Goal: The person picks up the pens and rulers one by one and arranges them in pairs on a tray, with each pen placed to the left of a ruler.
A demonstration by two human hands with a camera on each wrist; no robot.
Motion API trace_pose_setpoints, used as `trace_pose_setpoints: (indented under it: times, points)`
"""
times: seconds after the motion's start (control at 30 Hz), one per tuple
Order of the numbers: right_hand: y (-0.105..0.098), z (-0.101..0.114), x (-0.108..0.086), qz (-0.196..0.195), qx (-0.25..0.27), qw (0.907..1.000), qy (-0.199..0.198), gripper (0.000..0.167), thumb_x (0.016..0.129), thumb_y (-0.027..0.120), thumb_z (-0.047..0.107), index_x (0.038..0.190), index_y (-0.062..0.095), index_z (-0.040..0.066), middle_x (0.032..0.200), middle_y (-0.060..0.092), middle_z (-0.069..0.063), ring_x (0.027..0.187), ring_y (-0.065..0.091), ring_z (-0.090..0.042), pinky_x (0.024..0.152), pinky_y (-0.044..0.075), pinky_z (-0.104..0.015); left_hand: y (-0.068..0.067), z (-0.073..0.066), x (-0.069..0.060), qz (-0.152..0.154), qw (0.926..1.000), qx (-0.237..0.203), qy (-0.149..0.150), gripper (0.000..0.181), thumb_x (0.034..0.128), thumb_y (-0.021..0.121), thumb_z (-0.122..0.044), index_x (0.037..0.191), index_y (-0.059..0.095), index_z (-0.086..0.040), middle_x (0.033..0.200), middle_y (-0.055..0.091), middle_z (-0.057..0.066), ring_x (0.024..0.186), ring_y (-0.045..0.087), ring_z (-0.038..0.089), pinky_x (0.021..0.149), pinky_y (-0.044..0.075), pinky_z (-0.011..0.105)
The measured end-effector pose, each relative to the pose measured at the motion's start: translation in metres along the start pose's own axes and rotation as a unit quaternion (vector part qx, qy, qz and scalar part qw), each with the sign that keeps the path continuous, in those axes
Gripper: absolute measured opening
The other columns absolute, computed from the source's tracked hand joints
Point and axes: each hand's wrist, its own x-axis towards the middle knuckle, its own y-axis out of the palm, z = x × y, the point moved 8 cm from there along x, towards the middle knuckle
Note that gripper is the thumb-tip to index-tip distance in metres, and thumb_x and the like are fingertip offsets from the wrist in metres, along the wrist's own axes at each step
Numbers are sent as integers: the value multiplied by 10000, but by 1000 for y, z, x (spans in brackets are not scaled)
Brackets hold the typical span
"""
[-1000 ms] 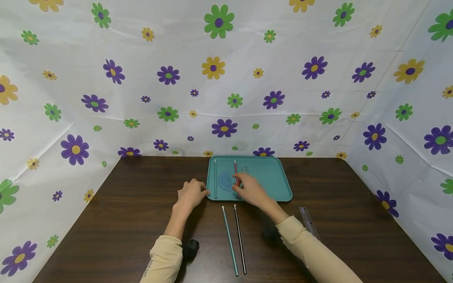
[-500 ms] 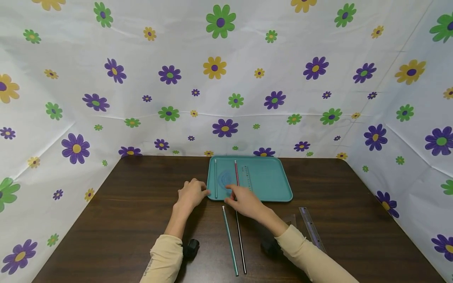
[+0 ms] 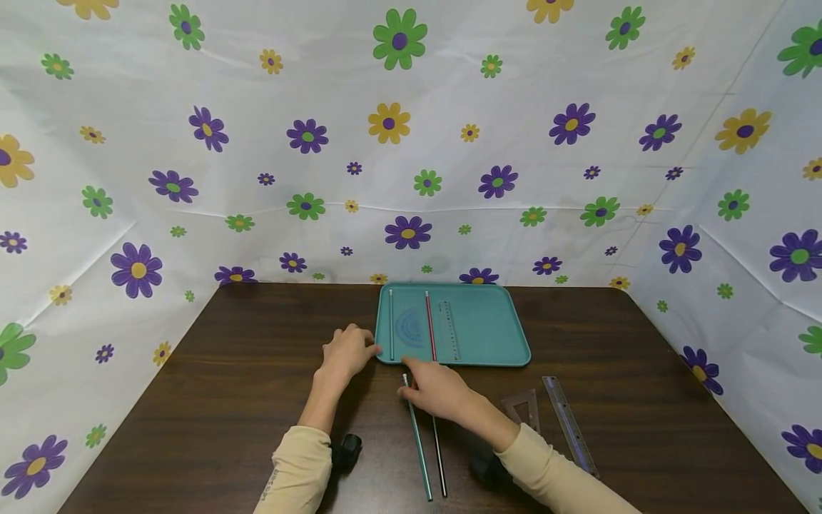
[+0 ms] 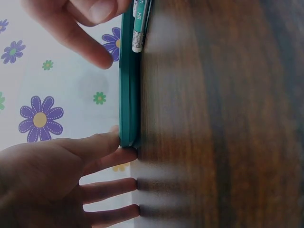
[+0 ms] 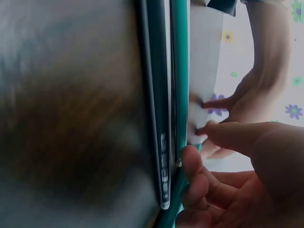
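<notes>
The right hand (image 3: 437, 389) is over the near side of the tray, above the eraser ends of two pencils lying on the table; its index finger is extended, thumb apart from it, the other fingers loosely bent, with nothing seen gripped. Whether a fingertip touches a pencil cannot be determined. The green pencil (image 3: 420, 450) lies lengthwise on the wooden table (image 3: 257, 400), eraser end toward the tray, far end toward the wearer: slender, straight, glossy metallic green, tipped by a white eraser. Beside it on the right, just apart, lies the black pencil (image 3: 439, 457), equally straight and shiny, its upper portion hidden by the right hand in the head view; the right wrist view shows pale lettering near its end, too blurred to read. The left hand (image 3: 344, 352) has its thumb against the near left corner of the teal tray (image 3: 494, 328), fingers extended, fingertips down at the table. The tray is rectangular with rounded corners and a raised rim. On it lie, from left, a teal pencil (image 3: 392, 325), a translucent blue protractor (image 3: 409, 328), a red pencil (image 3: 430, 325) and a clear ruler (image 3: 449, 330).
</notes>
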Motion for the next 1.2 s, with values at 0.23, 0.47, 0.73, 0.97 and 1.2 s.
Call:
trace_pose_setpoints:
  times: [0.23,0.47,0.73,0.97,1.2]
  points:
    - [9,4,-7,273,-525,9979,262,651,921,706,333,1440,482,9,686,610,31,514,498,-49,477,404,-236,1,0,0,15,10000,-37,-6,320,947,677,-326,1162,724,-93,1295,586,191,1230,484,466,962,388,722]
    - [15,8,-8,422,-749,9959,268,675,885,747,322,1436,495,24,615,608,47,518,535,-77,457,392,-239,0,0,-1,18,10000,-26,24,331,946,678,-327,1175,719,-91,1293,585,195,1232,482,473,956,389,727]
    - [17,11,-7,421,-712,9963,251,593,864,753,248,1377,550,30,513,498,78,431,419,-56,423,345,-228,1,1,-1,-5,10000,4,25,329,943,682,-328,1168,723,-92,1275,592,193,1213,494,466,946,401,718]
    - [16,12,-8,409,-541,9974,250,579,864,734,198,1384,548,24,688,676,24,405,404,-51,405,312,-214,0,-1,-2,11,10000,-37,42,331,944,681,-325,1171,721,-87,1282,587,197,1225,486,472,953,390,724]
    - [15,12,-8,382,-467,9979,221,560,858,723,167,1373,561,20,713,693,13,394,350,-49,403,272,-214,-1,-1,-1,6,10000,-38,65,329,948,676,-322,1173,720,-86,1284,588,196,1225,486,473,956,387,727]
